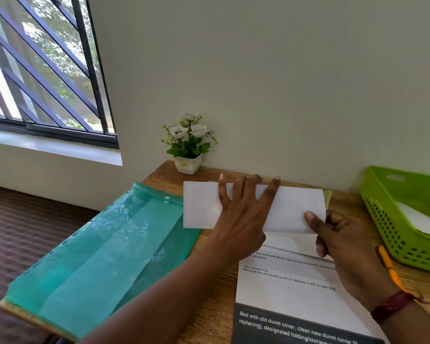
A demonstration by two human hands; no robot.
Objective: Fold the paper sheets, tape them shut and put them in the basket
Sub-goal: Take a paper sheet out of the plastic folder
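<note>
A white folded paper sheet point(201, 207) lies across the far part of the wooden table point(209, 306). My left hand point(243, 209) presses flat on its middle with fingers spread and straight. My right hand point(343, 247) pinches the sheet's right end, thumb on top and fingers curled underneath. The green plastic basket point(387, 219) stands at the right edge of the table with a white folded paper point(417, 219) inside it. A printed sheet point(288, 284) lies flat under my hands, nearer to me.
A teal transparent document folder point(104, 252) covers the table's left side and overhangs its edge. A small potted plant point(188, 145) with white flowers stands against the wall. An orange pen point(389, 265) lies between my right wrist and the basket.
</note>
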